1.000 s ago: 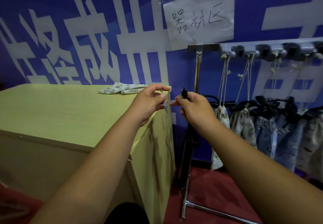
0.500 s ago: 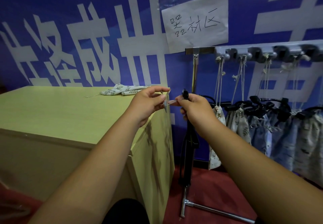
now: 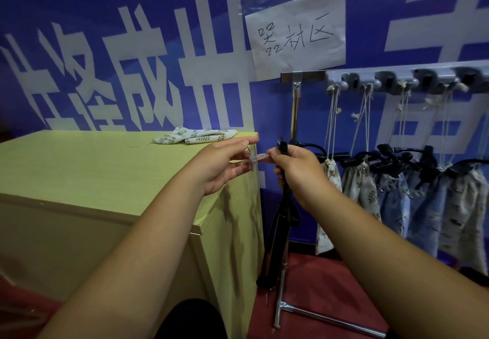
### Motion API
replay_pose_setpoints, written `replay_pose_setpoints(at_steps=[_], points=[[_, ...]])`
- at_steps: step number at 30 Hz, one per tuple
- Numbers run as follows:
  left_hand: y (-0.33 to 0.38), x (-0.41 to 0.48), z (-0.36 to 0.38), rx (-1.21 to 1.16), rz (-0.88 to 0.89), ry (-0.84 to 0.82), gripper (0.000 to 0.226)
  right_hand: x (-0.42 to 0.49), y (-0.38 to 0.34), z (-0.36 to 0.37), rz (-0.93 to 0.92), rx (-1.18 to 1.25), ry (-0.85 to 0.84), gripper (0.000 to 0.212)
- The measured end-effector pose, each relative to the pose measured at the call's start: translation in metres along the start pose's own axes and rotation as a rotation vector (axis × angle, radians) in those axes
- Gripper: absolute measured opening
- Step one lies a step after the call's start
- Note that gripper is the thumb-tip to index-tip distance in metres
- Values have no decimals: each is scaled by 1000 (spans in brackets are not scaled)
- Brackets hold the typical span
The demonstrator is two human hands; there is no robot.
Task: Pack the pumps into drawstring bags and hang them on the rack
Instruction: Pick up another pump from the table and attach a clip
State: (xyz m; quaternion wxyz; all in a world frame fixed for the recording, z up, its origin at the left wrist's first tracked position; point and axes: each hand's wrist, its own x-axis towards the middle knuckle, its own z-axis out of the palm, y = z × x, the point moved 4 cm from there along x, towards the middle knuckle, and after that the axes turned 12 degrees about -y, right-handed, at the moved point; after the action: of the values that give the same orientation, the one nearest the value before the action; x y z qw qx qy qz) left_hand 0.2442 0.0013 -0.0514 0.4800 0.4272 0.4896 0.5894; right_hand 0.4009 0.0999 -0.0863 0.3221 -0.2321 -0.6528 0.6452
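Pump hangs below the right hand, fingers clamped round it; left hand fingers pinch a clear strip between them.

Matt leaf-print cloth bags on a smooth yellow wooden cabinet, beside a shiny metal rack

Dim, even indoor light; the pale green wooden cabinet shows a bright top and shadow-streaked side. Wide-angle edges bend, slightly soft.

"器材区" on white paper sheet
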Motion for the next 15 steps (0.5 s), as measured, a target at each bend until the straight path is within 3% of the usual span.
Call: replay_pose_setpoints(at_steps=[15], points=[[-15, 0, -12, -296, -220, 1, 28, -8, -9, 5, -71, -164, -96, 20]])
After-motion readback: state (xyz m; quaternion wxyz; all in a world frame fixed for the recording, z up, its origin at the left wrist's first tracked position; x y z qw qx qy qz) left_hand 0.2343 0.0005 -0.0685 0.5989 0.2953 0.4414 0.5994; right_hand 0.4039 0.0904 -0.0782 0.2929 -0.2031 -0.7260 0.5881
